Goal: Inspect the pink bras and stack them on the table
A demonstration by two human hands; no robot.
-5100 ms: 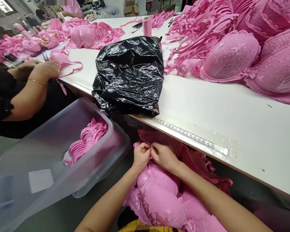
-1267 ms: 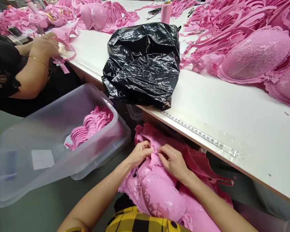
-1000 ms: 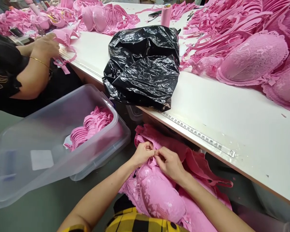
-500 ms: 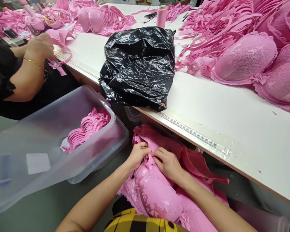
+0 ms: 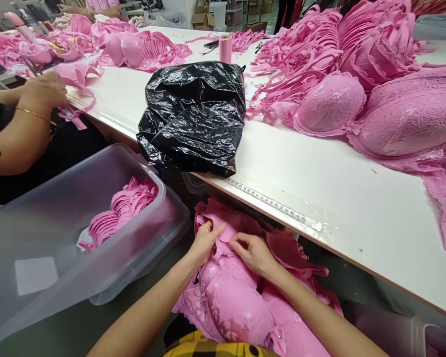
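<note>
Pink lace bras lie heaped on my lap, just below the table edge. My left hand is closed on the band of one bra, thumb laid along the pink fabric. Close by on the right, my right hand pinches the same bra between thumb and bent forefinger. A short stretch of smooth pink fabric shows between the two hands. Darker pink bra parts spread out behind my right hand, partly under the table.
A black plastic bag sits at the table edge near a taped-down measuring tape. A clear bin holding pink pieces stands at left. Bras pile up at right. A co-worker's hand handles pink fabric at far left.
The camera view has tilted up and turned right, so more of the room's back shows. My hands have moved slightly apart along the bra band, my left thumb now stretched over it.
</note>
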